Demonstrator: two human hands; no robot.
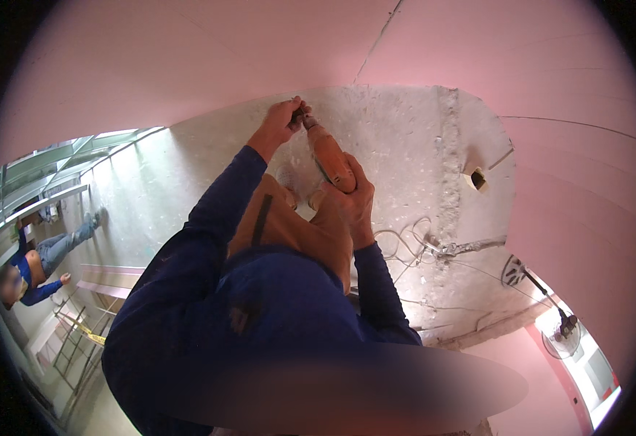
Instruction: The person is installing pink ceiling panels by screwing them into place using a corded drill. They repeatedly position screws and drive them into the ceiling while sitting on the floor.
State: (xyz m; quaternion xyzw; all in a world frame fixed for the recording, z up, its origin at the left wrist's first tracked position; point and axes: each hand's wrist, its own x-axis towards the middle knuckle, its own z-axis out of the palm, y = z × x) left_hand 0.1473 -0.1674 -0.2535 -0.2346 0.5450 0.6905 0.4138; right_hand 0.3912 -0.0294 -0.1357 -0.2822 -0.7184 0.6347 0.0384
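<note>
An orange power screwdriver (330,154) is gripped by its rear end in my right hand (358,200). Its narrow nose points away from me, toward the foot of the pink wall panel (274,51). My left hand (284,118) is closed at the tool's tip, thumb and fingers pinched together. Something small and dark shows between those fingers, too small to name. Below the tool, my feet stand on the dusty grey floor (390,123).
Pink panels rise ahead and to the right. A loose cable (408,243) lies right of my legs. A small box-like object (476,179) sits on the floor, and a standing fan (565,333) is at the lower right. Far left, another person (38,265) is near green-framed windows and a scaffold (78,341).
</note>
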